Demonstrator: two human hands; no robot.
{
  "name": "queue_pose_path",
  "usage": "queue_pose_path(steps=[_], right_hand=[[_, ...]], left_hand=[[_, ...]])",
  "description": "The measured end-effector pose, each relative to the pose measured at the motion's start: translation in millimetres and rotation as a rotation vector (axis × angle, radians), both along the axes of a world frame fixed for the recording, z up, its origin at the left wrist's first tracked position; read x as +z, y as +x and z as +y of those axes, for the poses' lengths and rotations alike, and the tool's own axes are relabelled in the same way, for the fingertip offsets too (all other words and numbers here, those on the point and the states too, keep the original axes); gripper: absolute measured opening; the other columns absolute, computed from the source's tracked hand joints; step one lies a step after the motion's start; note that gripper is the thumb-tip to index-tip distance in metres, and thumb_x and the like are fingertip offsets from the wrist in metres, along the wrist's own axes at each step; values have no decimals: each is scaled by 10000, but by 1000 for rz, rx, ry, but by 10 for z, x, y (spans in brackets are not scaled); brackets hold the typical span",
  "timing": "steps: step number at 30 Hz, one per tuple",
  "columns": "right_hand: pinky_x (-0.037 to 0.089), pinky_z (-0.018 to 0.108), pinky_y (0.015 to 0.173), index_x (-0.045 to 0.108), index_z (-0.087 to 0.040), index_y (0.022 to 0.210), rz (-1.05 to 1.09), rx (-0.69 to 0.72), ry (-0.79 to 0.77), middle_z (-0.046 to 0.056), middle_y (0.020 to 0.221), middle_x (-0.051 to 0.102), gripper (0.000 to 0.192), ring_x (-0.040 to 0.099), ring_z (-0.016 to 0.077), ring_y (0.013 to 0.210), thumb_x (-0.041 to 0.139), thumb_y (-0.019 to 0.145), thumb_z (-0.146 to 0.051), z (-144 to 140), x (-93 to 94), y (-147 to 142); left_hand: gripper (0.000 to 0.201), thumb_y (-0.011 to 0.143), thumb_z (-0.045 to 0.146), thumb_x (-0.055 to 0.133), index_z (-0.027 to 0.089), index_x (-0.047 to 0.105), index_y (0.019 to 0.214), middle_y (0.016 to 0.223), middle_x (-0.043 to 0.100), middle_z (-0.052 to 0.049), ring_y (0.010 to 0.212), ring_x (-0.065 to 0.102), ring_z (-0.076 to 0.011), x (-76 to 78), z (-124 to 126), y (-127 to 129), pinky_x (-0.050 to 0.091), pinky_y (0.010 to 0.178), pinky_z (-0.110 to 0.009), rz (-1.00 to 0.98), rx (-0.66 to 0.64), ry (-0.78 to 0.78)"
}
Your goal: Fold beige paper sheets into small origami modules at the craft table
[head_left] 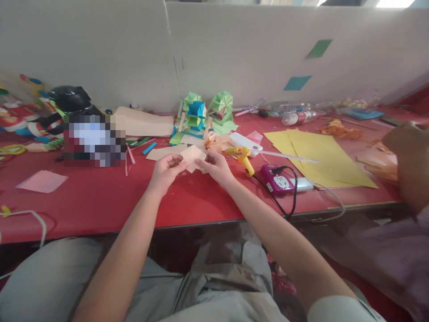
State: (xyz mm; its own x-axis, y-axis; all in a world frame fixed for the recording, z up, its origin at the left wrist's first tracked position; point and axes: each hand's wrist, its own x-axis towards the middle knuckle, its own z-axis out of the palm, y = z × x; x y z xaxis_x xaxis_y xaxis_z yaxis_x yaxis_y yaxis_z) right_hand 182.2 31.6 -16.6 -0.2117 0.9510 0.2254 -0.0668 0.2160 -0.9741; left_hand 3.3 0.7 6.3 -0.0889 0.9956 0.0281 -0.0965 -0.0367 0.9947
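Observation:
Between my two hands is a small piece of pale peach folded paper [192, 157], held just above the red tabletop. My left hand [165, 172] pinches its left edge with thumb and fingers. On the other side, my right hand [217, 169] grips the right edge. Behind the hands stand folded green and blue paper pieces [197, 112], with peach paper scraps at their foot. A yellow hot glue gun [241, 158] with a long clear glue stick lies just right of my right hand.
Right of the glue gun sit a purple power strip [279, 181] with cords and yellow paper sheets [321, 156]. Another person's arm [412, 165] reaches in at far right. Plastic bottles [298, 115] lie at the back. A pink paper square [42, 181] rests at left.

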Motion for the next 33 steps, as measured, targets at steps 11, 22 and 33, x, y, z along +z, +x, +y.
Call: queue_pose_path(steps=[11,22,33], right_hand=[[577,310,773,572,-217,1390,-119,61,162,111,1240,652,604,650,222,1048,665,860,-493,-34,-6,-1],[518,258,622,635,-193,960,-111,-160,174,61,972,636,462,604,154,804,739,757,-595,40,-62,3],[475,256,630,714,-179,796,-140,-55,297,76,948,633,291,593,180,873,710,821,-468,-8,0,14]], left_hand=[[386,674,394,846,157,728,956,874,748,-93,804,708,-232,-24,-35,48,596,681,-321,93,-148,-24],[454,565,187,857,170,588,930,843,742,-51,833,738,-246,23,-43,85,633,759,-407,-60,-28,-84],[340,724,447,801,173,737,913,902,740,-62,860,679,-213,-52,-7,55,534,723,-287,42,-97,8]])
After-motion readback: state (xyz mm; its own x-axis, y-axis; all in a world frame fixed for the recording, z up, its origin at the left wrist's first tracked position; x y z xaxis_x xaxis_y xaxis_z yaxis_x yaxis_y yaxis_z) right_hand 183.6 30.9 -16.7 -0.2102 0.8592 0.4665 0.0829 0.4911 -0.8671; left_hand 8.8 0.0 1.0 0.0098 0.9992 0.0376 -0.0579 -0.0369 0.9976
